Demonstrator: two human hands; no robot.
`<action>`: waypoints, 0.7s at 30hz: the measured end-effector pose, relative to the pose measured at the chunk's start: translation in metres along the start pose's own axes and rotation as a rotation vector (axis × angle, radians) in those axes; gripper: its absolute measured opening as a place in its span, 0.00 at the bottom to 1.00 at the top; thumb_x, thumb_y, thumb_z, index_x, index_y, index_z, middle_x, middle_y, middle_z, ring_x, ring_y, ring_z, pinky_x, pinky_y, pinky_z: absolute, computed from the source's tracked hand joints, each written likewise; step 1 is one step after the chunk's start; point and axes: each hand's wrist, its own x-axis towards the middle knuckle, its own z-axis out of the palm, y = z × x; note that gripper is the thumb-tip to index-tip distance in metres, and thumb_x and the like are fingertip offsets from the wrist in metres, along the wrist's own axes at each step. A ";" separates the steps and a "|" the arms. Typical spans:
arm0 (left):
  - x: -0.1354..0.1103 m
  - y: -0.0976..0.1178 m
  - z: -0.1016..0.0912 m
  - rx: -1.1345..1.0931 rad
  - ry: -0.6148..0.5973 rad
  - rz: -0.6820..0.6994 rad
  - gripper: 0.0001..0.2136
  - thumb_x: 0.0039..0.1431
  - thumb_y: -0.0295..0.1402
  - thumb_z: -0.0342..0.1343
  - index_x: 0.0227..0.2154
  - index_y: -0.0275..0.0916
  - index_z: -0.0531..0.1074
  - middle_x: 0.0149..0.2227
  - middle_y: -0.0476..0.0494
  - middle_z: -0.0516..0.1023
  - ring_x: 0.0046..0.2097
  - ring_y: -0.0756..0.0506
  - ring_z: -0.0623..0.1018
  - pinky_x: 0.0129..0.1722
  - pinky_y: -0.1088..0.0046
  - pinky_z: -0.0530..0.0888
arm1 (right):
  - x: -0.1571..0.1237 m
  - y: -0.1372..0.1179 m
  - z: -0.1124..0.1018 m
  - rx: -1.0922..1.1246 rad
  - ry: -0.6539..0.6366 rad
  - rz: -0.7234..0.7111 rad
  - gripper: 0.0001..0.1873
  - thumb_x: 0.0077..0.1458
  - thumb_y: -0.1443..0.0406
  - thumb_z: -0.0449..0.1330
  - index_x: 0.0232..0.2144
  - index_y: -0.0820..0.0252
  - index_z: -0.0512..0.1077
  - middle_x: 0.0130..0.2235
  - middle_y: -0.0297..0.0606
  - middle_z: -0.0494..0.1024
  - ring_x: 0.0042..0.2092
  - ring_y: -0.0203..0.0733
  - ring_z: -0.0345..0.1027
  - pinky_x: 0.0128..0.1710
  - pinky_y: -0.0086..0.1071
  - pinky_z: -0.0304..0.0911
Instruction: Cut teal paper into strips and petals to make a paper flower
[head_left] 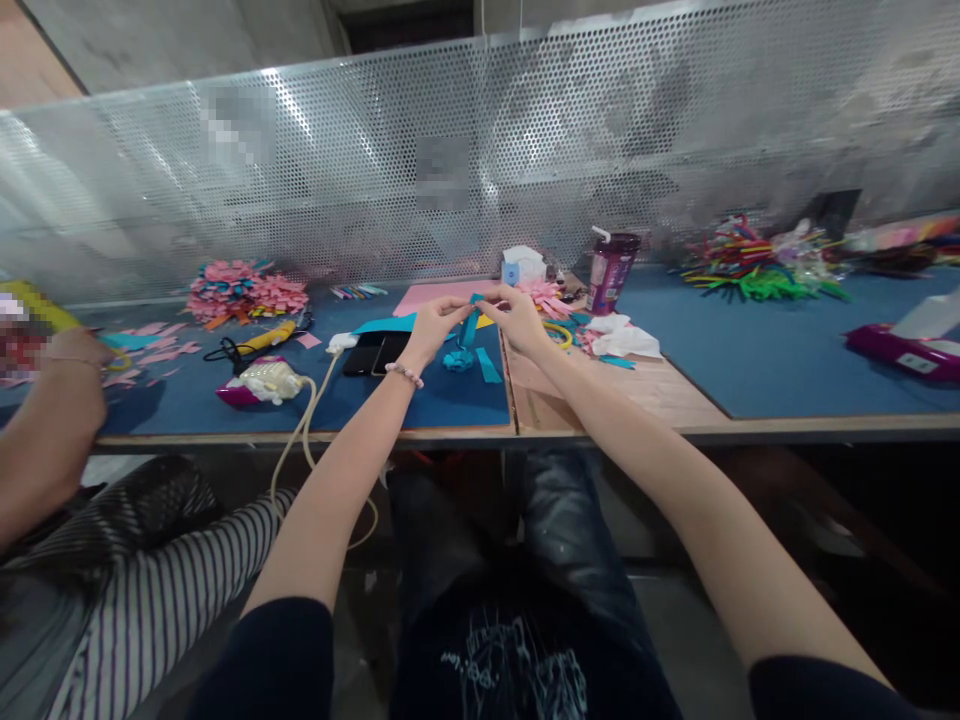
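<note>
My left hand (436, 325) and my right hand (519, 316) meet above the table, fingertips pinched on the upper end of a narrow blue strip (469, 328). Whether it is paper or felt I cannot tell. The strip hangs down toward a crumpled blue rosette (458, 360) just below my fingers; whether the two are joined is unclear. Beside the rosette lies a short loose blue piece (489, 366). A longer blue sheet (381, 326) extends left behind my left hand. Close to that wrist is a dark phone (363, 358).
A co-worker's arm (64, 400) reaches in from the left. Pink flower bundles (244, 290), a yellow-handled tool (274, 337) and a cream cable (306, 415) lie leftward. Rightward stand a purple cup (612, 272), crumpled tissue (626, 338), colourful stems (757, 265) and a purple tissue pack (904, 350).
</note>
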 end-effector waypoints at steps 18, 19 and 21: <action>-0.001 -0.002 0.003 -0.070 -0.038 -0.059 0.15 0.50 0.39 0.63 0.37 0.34 0.79 0.36 0.42 0.81 0.34 0.49 0.76 0.37 0.72 0.71 | 0.002 0.015 0.006 0.341 0.044 0.265 0.15 0.42 0.58 0.67 0.32 0.61 0.76 0.34 0.36 0.79 0.38 0.39 0.72 0.43 0.35 0.66; 0.000 -0.002 0.003 -0.068 -0.036 -0.066 0.15 0.49 0.39 0.63 0.37 0.35 0.79 0.36 0.41 0.81 0.34 0.49 0.76 0.37 0.72 0.71 | 0.002 0.015 0.006 0.339 0.044 0.265 0.14 0.42 0.58 0.67 0.32 0.61 0.76 0.34 0.36 0.79 0.37 0.39 0.72 0.43 0.35 0.66; 0.000 -0.002 0.004 -0.068 -0.033 -0.075 0.15 0.49 0.39 0.63 0.37 0.34 0.79 0.36 0.42 0.81 0.34 0.49 0.76 0.37 0.72 0.71 | 0.002 0.014 0.006 0.332 0.042 0.259 0.14 0.42 0.58 0.67 0.31 0.62 0.76 0.33 0.36 0.79 0.37 0.39 0.71 0.42 0.34 0.66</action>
